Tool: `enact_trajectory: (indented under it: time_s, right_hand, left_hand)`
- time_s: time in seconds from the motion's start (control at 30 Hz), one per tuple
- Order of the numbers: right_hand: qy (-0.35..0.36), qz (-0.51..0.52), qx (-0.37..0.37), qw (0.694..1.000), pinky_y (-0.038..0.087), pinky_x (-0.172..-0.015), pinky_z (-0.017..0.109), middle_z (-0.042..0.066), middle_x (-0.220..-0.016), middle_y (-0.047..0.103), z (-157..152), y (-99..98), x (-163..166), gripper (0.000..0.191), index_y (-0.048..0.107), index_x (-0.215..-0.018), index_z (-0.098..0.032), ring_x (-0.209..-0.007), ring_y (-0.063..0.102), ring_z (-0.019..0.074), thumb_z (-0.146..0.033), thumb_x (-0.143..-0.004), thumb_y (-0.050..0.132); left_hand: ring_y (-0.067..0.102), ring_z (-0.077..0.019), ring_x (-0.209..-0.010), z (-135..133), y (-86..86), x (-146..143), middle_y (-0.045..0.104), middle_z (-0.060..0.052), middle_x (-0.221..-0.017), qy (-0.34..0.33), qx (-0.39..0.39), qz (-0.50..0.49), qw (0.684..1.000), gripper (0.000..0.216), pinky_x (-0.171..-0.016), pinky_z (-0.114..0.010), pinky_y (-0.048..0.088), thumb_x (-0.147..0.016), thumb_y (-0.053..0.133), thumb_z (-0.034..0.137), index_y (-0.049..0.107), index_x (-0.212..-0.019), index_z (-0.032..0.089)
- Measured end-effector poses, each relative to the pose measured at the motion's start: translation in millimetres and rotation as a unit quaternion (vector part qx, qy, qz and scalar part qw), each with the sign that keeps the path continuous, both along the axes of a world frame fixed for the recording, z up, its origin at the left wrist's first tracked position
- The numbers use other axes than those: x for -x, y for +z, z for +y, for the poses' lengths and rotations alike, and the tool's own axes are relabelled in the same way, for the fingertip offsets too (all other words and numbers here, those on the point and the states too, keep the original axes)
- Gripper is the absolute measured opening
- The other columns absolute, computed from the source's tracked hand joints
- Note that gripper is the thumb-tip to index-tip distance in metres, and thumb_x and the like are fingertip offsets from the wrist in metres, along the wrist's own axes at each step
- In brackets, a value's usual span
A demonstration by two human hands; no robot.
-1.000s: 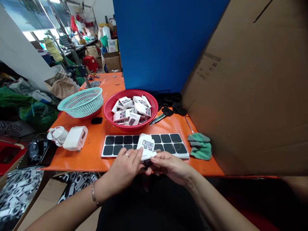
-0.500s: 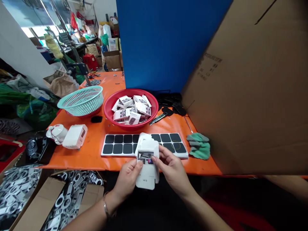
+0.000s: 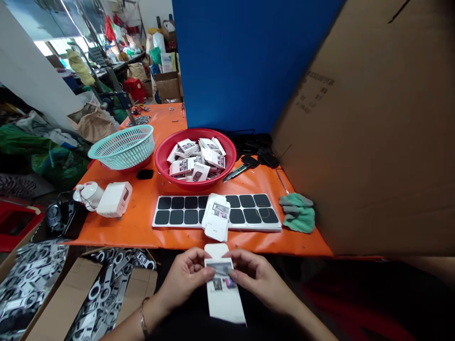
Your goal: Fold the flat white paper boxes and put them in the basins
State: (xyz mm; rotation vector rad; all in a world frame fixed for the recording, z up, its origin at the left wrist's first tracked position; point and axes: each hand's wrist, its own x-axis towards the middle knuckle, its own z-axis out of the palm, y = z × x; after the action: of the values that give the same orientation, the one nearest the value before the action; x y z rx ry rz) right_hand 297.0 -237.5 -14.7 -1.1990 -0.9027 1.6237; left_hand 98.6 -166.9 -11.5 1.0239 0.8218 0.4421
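Note:
Between my two hands is a small white printed carton (image 3: 224, 297), its top flap standing up and its lower end hanging over my lap. My left hand (image 3: 185, 274) pinches its left edge, thumb on the printed face. On the opposite edge my right hand (image 3: 256, 275) grips it the same way. Just beyond, a few flat white cartons (image 3: 216, 219) lie stacked on a white sheet of black rounded squares (image 3: 177, 217). Behind the sheet stands a red basin (image 3: 164, 176) filled with small white boxes (image 3: 199, 172).
To the left are a turquoise basket (image 3: 122, 150), a white box-shaped device (image 3: 114, 199) and cartons of grey ring-ended parts (image 3: 103, 289). A utility knife (image 3: 236, 173) and a green cloth (image 3: 297, 213) lie right of the basin. A large cardboard box (image 3: 384, 142) walls the right side.
One carton has come off the stack on the sheet. Both hands have drawn it down towards my lap, while the other flat cartons stay on the sheet.

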Motion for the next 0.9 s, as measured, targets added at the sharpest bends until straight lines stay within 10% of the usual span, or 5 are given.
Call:
enact_trajectory:
  time_s: [0.17, 0.3, 0.47, 0.9]
  right_hand:
    - [-0.025, -0.086, -0.058, 0.994, 0.049, -0.077, 0.032, 0.006, -0.086, 0.066, -1.1, 6.5, -1.2, 0.028, 0.070, -0.078, -0.016, -0.083, 0.062, 0.0188, -0.043, -0.084, 0.068]
    - [-0.065, -0.086, -0.067, 0.992, 0.052, -0.082, 0.034, 0.006, -0.096, 0.070, 2.5, 16.8, -5.9, 0.032, 0.070, -0.111, -0.024, -0.090, 0.065, 0.0206, -0.038, -0.083, 0.071]
    - [0.027, -0.129, -0.096, 0.987, 0.052, -0.082, 0.034, 0.008, -0.091, 0.074, 5.4, 37.8, -11.3, 0.020, 0.077, -0.085, -0.018, -0.088, 0.068, 0.0223, -0.036, -0.084, 0.070]
    - [-0.047, -0.043, 0.042, 0.997, 0.044, -0.062, 0.023, 0.000, -0.069, 0.066, 19.4, 38.3, 0.6, 0.025, 0.069, -0.072, -0.015, -0.063, 0.056, 0.0117, -0.039, -0.072, 0.079]
  left_hand:
    - [0.060, -0.0134, -0.075, 2.2, 11.0, -3.0, 0.066, -0.005, -0.081, -0.025, -0.081, -0.001, 0.996, 0.026, -0.070, -0.022, 0.048, -0.080, 0.075, 0.036, 0.067, -0.081, 0.011]
    - [0.066, -0.0197, -0.094, 8.1, 27.4, -7.6, 0.071, -0.008, -0.100, -0.033, -0.083, -0.012, 0.996, 0.039, -0.082, -0.029, 0.051, -0.080, 0.074, 0.031, 0.065, -0.117, 0.018]
    - [0.067, -0.0207, -0.083, 15.6, 49.2, -9.4, 0.074, -0.010, -0.089, -0.101, -0.183, 0.079, 0.975, 0.021, -0.077, -0.029, 0.051, -0.082, 0.070, 0.033, 0.076, -0.086, 0.014]
    - [0.058, -0.0116, -0.067, 22.5, 45.5, -16.0, 0.068, -0.003, -0.073, -0.034, -0.012, 0.060, 0.998, 0.019, -0.067, -0.022, 0.045, -0.071, 0.079, 0.029, 0.071, -0.076, 0.012]
